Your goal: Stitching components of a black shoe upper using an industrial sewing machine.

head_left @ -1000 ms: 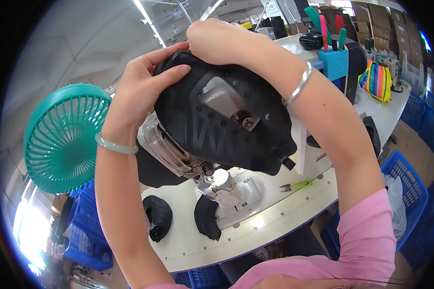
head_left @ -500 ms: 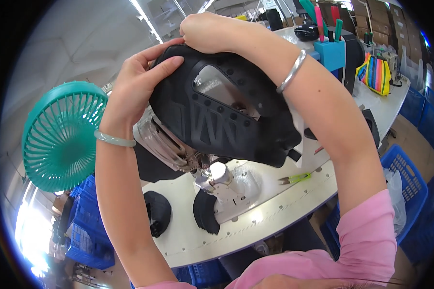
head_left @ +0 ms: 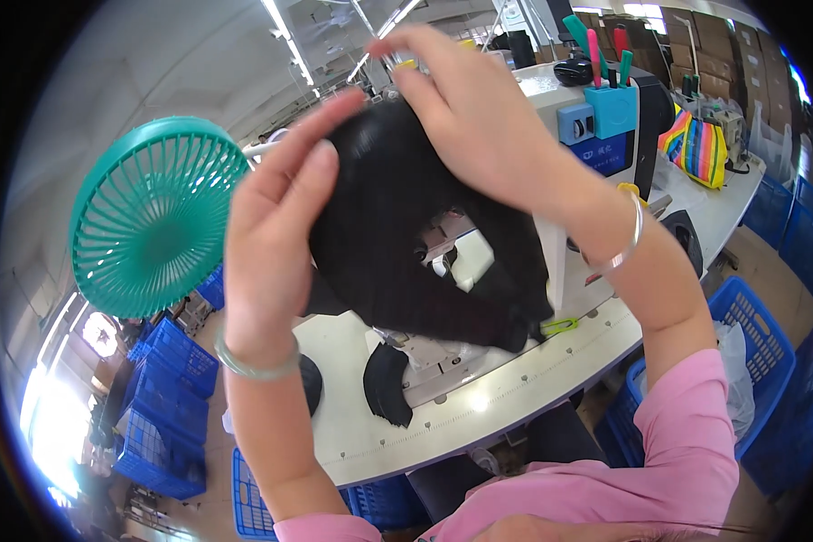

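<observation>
A black cap-like fabric piece (head_left: 370,253), with a large opening through it, is held up over the sewing machine (head_left: 435,357). My left hand (head_left: 271,217) has the piece's upper left edge between thumb and fingers. Along the upper right edge lies my right hand (head_left: 488,117), its thumb and fingers stretched apart and slightly blurred; the piece hides part of the contact. Below on the white table (head_left: 479,415) are a curved black piece (head_left: 387,384), green-handled thread snips (head_left: 562,325) and a rounded black piece (head_left: 312,384), partly behind my left wrist.
A green fan (head_left: 154,217) stands left of my left hand. Blue holders (head_left: 614,108) with pens and tools sit on the machine at the right. Beyond them lies a striped bag (head_left: 696,149). Blue crates (head_left: 754,361) flank the table, with more (head_left: 167,411) at the left.
The piece has turned from its ribbed, dotted face to a plain black face and moved slightly lower. My right hand has spread its fingers and moved right.
</observation>
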### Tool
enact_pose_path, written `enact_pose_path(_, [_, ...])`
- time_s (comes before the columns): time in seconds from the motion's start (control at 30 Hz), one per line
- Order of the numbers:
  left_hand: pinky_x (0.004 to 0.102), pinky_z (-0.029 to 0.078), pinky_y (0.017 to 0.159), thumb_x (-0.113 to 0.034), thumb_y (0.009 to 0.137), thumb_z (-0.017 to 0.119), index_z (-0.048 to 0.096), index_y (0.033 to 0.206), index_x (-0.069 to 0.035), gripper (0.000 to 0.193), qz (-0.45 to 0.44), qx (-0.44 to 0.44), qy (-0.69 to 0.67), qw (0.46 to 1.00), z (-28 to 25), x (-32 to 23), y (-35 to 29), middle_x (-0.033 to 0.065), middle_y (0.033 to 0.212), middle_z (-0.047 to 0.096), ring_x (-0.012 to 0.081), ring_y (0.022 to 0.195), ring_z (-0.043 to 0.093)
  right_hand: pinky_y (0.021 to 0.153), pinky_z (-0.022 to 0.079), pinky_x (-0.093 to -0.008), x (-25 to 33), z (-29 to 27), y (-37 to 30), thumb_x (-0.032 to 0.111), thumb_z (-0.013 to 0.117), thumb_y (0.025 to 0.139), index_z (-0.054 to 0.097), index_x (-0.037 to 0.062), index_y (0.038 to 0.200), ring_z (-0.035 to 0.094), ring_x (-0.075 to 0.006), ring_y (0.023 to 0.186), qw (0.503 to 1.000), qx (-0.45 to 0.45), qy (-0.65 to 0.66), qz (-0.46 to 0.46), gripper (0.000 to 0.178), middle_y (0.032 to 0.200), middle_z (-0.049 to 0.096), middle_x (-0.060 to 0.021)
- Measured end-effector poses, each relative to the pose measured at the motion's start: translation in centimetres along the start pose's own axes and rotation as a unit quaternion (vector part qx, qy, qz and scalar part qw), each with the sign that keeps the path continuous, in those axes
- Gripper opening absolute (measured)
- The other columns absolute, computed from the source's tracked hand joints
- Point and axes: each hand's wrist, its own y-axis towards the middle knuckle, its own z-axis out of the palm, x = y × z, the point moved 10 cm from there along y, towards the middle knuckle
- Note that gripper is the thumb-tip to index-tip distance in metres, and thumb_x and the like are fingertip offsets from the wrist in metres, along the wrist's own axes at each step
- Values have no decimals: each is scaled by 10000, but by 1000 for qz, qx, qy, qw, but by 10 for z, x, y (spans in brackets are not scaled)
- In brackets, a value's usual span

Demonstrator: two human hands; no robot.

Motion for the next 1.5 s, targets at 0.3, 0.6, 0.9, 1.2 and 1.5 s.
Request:
enact_pose_path(0.3, [226, 474, 833, -47, 953, 569, 514, 1171, -24, 226, -191, -43, -193, 961, 8, 77, -104, 64, 1027, 639, 89, 938, 605, 587, 470, -303, 16, 32, -140, 28, 517, 969, 541, 27, 1142, 624, -194, 614, 948, 88, 195, 238, 174, 845, 639, -128])
enact_pose_path(0.6, [225, 497, 794, 32, 820, 690, 538, 1122, -17, 341, -304, -70, -197, 930, 0, 135, -159, 45, 1029, 624, 83, 889, 604, 518, 386, -240, -1, 85, -214, 17, 494, 989, 542, 13, 1138, 490, -55, 554, 883, 110, 287, 355, 156, 671, 560, -38])
enact_pose_path(0.9, [228, 497, 819, -73, 926, 600, 541, 1218, 6, 308, -352, -64, -180, 916, 1, 181, -203, 57, 1025, 644, 95, 913, 620, 497, 358, -213, -20, 124, -291, -10, 496, 976, 561, 31, 1130, 445, -13, 549, 793, 166, 300, 504, 172, 762, 577, -5])
enact_pose_path(1.2, [254, 518, 868, -107, 979, 525, 486, 1296, 40, 352, -411, -92, -283, 862, 1, 205, -242, 113, 1091, 657, 137, 992, 645, 521, 358, -209, -27, 136, -320, -2, 509, 970, 585, 30, 1088, 430, -8, 581, 776, 144, 320, 524, 144, 840, 585, 15])
enact_pose_path(1.5, [261, 523, 872, -82, 956, 595, 442, 1301, 23, 392, -367, -120, -308, 869, -1, 214, -254, 133, 1132, 645, 157, 1005, 647, 584, 436, -201, -20, 149, -333, 123, 578, 986, 650, 0, 1039, 539, -22, 683, 685, 161, 434, 563, 152, 835, 633, 23])
